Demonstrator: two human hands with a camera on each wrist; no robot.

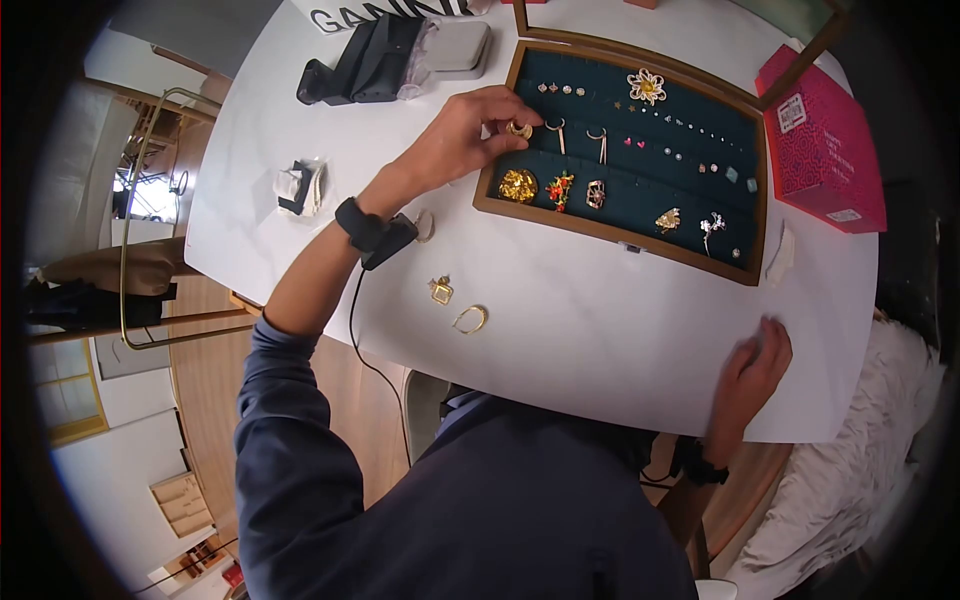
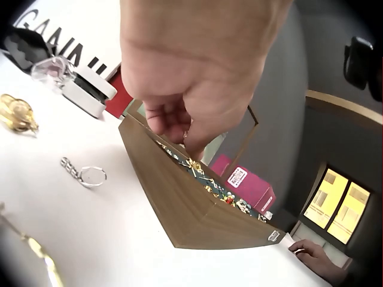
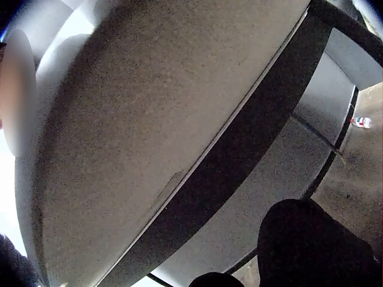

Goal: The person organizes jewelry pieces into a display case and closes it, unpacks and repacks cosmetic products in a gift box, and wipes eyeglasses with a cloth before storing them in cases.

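One gold earring [image 1: 518, 130] sits at the left end of the wooden box [image 1: 570, 219], pinched between the thumb and fingers of the left hand [image 1: 465, 135]. Beside it hang two slim earrings [image 1: 602, 147]; near them are two pink hearts [image 1: 634, 143] and one flower brooch [image 1: 646, 87]. Well apart, the right hand [image 1: 758, 362] rests on the white table [image 1: 600, 340], fingers relaxed. I count one gold hoop [image 1: 470, 319], one square gold piece [image 1: 441, 290] and one pink carton [image 1: 825, 160] there. Below is wooden floor [image 1: 205, 400]; a brass-coloured rail [image 1: 125, 260] stands left.
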